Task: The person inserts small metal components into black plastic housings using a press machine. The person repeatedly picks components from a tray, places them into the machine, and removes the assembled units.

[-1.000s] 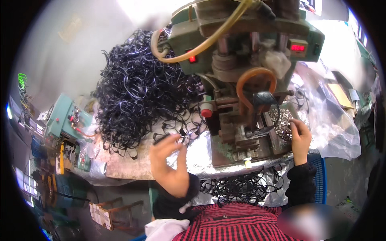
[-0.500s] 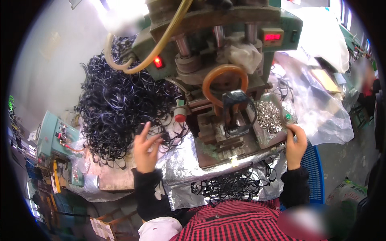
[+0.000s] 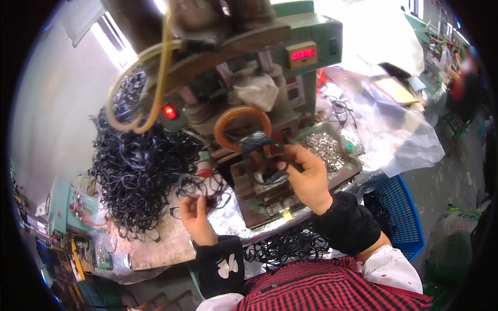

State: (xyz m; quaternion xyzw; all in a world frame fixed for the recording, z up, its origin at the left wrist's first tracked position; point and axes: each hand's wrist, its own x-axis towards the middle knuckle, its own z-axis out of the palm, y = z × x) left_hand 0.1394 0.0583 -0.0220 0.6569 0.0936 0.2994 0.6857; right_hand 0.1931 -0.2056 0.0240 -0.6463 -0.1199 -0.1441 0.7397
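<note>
In front of me stands a bench press (image 3: pixel 249 36) with an orange ring (image 3: pixel 243 110) at its front. A glossy black strap loop (image 3: pixel 255 141) hangs at its tooling, below that ring. My right hand (image 3: pixel 311 179) reaches across the press bed, closed, with thumb and fingers pinching the loop's right side. My left hand (image 3: pixel 197 220) is left of the press, above the bench, fingers curled together. Thin black straps (image 3: pixel 220 199) show around its fingertips, and it appears to pinch one of them; the fingers partly hide it.
A large heap of black straps (image 3: pixel 135 160) lies on the left. Small metal pieces (image 3: pixel 324 147) fill a tray right of the press, beside a green button (image 3: pixel 349 147). More straps (image 3: pixel 285 246) lie near my apron. A blue basket (image 3: pixel 410 223) stands at the right.
My right hand has left the green button and come to the black loop at the press. My left hand's spread fingers have closed. The view has shifted, so the press appears further left.
</note>
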